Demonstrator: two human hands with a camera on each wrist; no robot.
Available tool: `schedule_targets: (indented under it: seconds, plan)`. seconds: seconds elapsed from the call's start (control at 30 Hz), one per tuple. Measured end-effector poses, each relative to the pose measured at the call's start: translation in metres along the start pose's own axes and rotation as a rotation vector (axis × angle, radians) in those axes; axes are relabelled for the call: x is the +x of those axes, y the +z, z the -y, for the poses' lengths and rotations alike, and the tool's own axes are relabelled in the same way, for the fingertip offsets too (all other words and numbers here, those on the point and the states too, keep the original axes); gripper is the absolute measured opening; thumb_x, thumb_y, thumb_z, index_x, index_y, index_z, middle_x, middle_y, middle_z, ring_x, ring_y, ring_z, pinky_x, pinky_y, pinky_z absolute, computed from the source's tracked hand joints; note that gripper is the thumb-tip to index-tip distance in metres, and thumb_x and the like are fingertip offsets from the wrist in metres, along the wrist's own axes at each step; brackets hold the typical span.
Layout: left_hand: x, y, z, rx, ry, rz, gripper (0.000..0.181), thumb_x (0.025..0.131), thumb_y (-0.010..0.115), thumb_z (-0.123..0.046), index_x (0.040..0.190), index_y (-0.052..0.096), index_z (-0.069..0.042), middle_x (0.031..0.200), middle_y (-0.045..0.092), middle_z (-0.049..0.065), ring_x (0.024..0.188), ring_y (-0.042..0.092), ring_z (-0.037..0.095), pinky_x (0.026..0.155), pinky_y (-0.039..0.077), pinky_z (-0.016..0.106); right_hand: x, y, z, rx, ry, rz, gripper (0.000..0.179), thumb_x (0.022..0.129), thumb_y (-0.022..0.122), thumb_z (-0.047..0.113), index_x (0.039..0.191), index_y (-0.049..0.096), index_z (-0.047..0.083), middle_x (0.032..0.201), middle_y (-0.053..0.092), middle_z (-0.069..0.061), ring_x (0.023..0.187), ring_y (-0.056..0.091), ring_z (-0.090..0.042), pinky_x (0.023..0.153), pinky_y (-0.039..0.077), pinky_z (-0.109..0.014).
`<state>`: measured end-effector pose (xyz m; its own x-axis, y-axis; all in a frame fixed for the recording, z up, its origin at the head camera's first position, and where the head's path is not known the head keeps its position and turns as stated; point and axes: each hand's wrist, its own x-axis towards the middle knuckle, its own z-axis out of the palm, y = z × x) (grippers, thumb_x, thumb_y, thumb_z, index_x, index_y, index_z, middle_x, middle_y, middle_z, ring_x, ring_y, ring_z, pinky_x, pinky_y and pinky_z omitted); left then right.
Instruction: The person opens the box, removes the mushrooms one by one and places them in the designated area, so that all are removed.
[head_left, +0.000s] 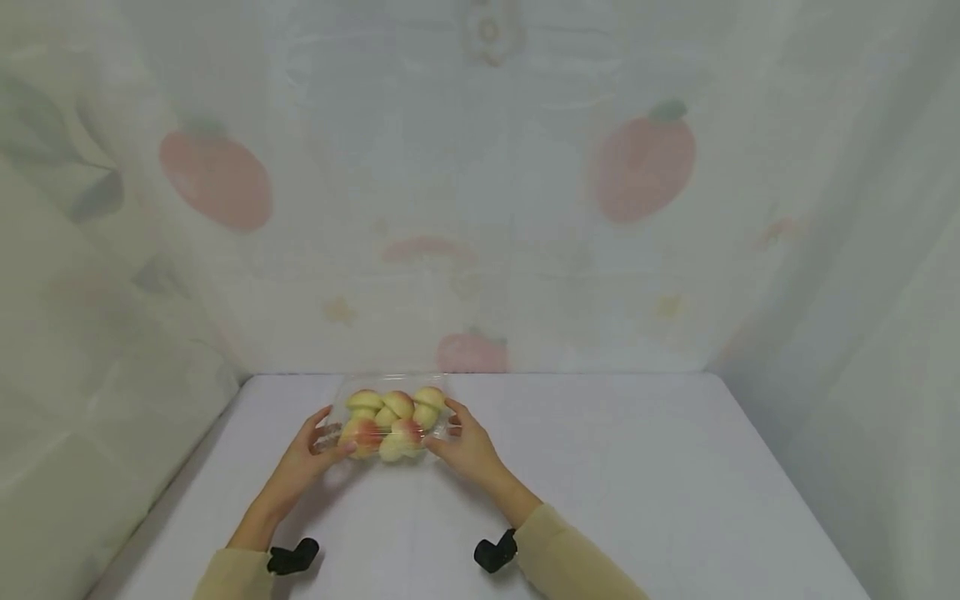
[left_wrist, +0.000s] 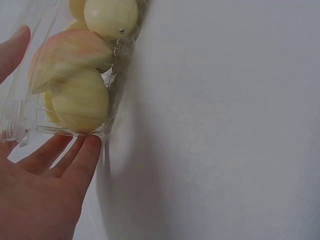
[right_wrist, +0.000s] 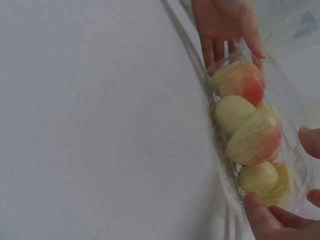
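A clear plastic box point(head_left: 393, 382) holds several yellow, red-tinged mushroom-shaped pieces point(head_left: 397, 405). At its left end, my left hand point(head_left: 305, 457) grips it, thumb at the near side. My right hand point(head_left: 474, 450) holds the opposite end the same way. In the left wrist view, fingertips of the left hand point(left_wrist: 47, 185) press against the box's end wall point(left_wrist: 60, 131). Fingers of the right hand point(right_wrist: 280, 225) support the box's lower edge in the right wrist view. The box is tilted, its top facing me; whether its lid is fastened I cannot tell.
The box is over the far left part of a white table point(head_left: 622, 467). Pale curtains point(head_left: 525, 200) printed with fruit stand behind and at both sides. A black wrist device point(head_left: 294, 557) sits on the left wrist, another device point(head_left: 495, 552) on the right.
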<state>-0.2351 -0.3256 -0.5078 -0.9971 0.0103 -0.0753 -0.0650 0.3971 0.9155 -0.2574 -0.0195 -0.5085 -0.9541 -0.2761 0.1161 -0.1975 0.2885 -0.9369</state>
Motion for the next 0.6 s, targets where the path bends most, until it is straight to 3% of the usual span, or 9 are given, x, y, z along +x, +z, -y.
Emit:
schedule_targets:
  seconds: [0.6]
  plan:
    - [0.0,0.013,-0.005,0.005,0.012,0.006,0.097,0.092,0.077,-0.034,0.162,0.014,-0.014,0.152,0.039,0.024,0.136,0.044,0.04,0.102,0.044,0.047,-0.011,-0.013,0.003,-0.01,0.017,-0.032,0.077,0.089,0.078,0.028,0.152,0.041,0.006,0.131,0.058,-0.025,0.12,0.06,-0.041,0.099,0.05,-0.054]
